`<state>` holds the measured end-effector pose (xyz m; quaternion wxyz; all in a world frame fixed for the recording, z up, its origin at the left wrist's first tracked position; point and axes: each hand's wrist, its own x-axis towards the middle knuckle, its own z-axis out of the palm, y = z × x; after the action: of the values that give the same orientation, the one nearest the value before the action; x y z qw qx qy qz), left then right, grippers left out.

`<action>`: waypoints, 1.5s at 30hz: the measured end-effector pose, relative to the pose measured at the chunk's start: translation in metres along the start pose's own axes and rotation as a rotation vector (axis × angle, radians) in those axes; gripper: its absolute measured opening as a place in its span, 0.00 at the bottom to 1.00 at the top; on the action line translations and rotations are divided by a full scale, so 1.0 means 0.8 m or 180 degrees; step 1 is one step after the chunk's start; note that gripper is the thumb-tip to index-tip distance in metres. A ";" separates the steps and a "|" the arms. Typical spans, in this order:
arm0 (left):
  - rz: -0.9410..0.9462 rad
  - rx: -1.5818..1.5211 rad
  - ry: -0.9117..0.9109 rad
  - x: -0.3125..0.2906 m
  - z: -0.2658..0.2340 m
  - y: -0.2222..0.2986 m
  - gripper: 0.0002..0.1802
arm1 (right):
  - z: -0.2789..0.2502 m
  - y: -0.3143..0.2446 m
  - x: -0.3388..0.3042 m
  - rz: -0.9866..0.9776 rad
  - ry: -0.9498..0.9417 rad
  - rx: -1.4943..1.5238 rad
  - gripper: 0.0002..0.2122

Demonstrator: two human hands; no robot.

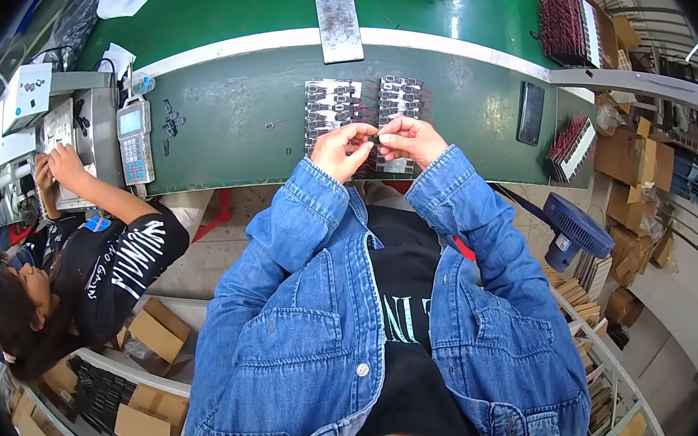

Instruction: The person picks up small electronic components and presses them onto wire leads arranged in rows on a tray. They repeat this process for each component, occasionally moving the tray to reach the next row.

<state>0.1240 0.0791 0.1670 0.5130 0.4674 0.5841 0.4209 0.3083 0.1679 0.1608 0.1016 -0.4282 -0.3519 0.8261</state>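
At the near edge of the green table, my left hand (343,151) and my right hand (413,141) meet, fingertips pinched together. Between them is a small black part (374,140), mostly covered by the fingers, so its exact kind cannot be made out. Just beyond the left hand lies a pale card (332,102) set with rows of small black parts. A second such card (400,94), with thin dark red wires at its side, lies beyond the right hand. Both hands partly hide the near ends of these cards.
A metal plate (338,21) lies across the white rail. A phone (530,113) is at right, near bundles of red-wired cards (570,27). Left are a keypad device (136,144), loose black parts (174,119) and a co-worker's hand (68,168). A blue fan (577,225) stands right.
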 end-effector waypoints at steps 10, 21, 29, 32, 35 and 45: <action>-0.0120 -0.0083 -0.0194 -0.001 0.008 -0.001 0.15 | -0.012 0.009 -0.002 0.0020 -0.0142 0.0108 0.09; -0.0252 -0.0498 0.0216 -0.008 0.034 -0.003 0.13 | 0.007 0.047 -0.008 -0.1215 0.0310 -0.0544 0.13; -0.0753 -0.0337 -0.0017 -0.009 0.028 -0.016 0.11 | 0.022 0.030 -0.032 -0.1223 0.0810 -0.1124 0.13; -0.0787 -0.0800 -0.0042 -0.012 0.030 -0.027 0.11 | 0.026 0.029 -0.037 -0.1021 0.0893 -0.1341 0.13; -0.0855 -0.1088 -0.0061 -0.015 0.030 -0.026 0.11 | 0.018 0.040 -0.031 -0.0894 0.0561 -0.0247 0.10; -0.1000 -0.0877 -0.0155 -0.014 0.024 -0.012 0.10 | 0.006 0.039 -0.033 -0.0446 0.0384 0.0220 0.06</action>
<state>0.1427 0.0660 0.1578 0.6454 0.3060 0.5742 0.4002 0.3247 0.1304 0.1584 0.1948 -0.4477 -0.3456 0.8014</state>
